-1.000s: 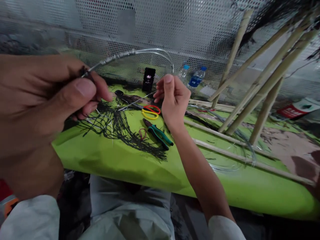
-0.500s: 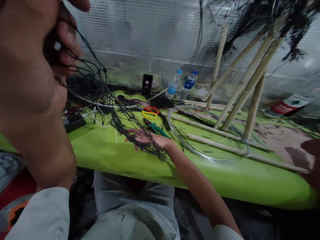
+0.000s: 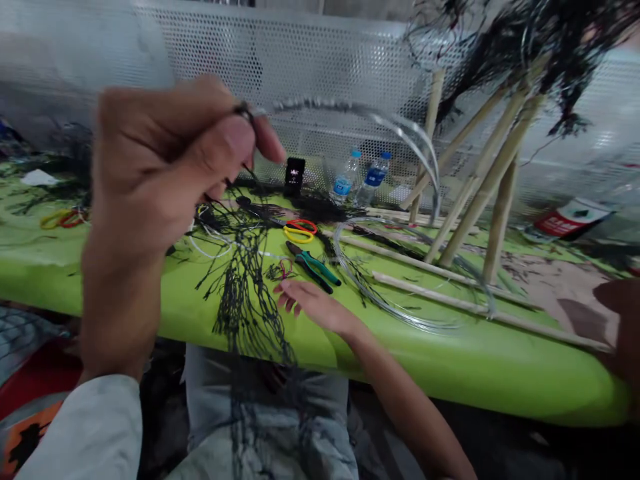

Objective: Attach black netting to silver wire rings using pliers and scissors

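My left hand [image 3: 175, 153] is raised close to the camera, its thumb and fingers pinched on the top of a black knotted net [image 3: 250, 287]. The net hangs in strands past the table edge over my lap. A curved wire [image 3: 415, 143] with dark wrapping reaches right from the same fingers. Lower down, my right hand [image 3: 313, 303] has its fingers apart, holding nothing, beside the net and just below green-handled pliers [image 3: 315, 267]. A small pink and dark thread bundle [image 3: 284, 269] lies by its fingertips.
On the green table [image 3: 195, 317] lie red-yellow scissors [image 3: 300, 231], a clear wire coil [image 3: 390, 303] and wooden sticks [image 3: 430, 293]. Behind are a phone [image 3: 295, 175], two bottles [image 3: 375, 175] and a perforated panel [image 3: 320, 67]. Sticks [image 3: 493, 173] stand tied at right, black strands on top.
My left hand has moved right, and the net now hangs straight down with the wire in view. The net has come off my right hand, which sits slightly lower.
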`<act>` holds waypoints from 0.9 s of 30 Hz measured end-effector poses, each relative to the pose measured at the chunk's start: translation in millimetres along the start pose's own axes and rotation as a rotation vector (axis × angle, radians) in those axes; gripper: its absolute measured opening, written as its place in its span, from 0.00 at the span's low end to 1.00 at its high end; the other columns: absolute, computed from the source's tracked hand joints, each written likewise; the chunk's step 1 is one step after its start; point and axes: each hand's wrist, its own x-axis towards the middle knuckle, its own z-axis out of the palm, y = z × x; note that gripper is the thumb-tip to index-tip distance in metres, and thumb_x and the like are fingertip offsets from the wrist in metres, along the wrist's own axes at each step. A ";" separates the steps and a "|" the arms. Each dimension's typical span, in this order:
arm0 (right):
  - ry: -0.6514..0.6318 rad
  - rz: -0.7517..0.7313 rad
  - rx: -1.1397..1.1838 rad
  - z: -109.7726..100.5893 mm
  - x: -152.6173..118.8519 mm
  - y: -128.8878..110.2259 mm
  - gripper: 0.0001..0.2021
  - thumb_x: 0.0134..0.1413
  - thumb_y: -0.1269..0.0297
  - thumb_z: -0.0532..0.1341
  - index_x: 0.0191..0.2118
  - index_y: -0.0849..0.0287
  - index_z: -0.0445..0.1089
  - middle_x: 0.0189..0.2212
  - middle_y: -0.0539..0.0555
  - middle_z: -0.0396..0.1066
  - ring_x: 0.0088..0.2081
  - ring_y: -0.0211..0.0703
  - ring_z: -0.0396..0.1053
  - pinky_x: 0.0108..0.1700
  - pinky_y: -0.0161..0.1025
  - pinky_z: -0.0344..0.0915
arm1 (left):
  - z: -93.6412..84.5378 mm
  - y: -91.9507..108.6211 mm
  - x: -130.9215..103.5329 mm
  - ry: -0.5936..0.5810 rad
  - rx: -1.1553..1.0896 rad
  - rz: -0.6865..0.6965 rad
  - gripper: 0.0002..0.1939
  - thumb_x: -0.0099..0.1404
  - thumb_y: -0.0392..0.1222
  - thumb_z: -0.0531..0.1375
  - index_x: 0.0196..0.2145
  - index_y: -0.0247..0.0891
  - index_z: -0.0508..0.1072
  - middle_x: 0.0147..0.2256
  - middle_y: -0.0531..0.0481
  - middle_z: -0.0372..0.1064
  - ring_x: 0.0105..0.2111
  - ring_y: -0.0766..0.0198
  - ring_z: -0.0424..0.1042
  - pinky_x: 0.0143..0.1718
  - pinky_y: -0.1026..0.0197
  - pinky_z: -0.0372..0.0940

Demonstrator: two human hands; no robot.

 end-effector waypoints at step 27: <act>-0.675 0.061 0.402 -65.1 53.3 -3.5 0.28 0.62 0.36 0.62 0.47 0.59 0.78 0.24 0.48 0.72 0.23 0.37 0.62 0.28 0.36 0.62 | 79.4 -63.8 -45.6 0.003 0.127 -0.127 0.11 0.76 0.37 0.58 0.48 0.42 0.81 0.37 0.50 0.76 0.32 0.66 0.74 0.33 0.61 0.71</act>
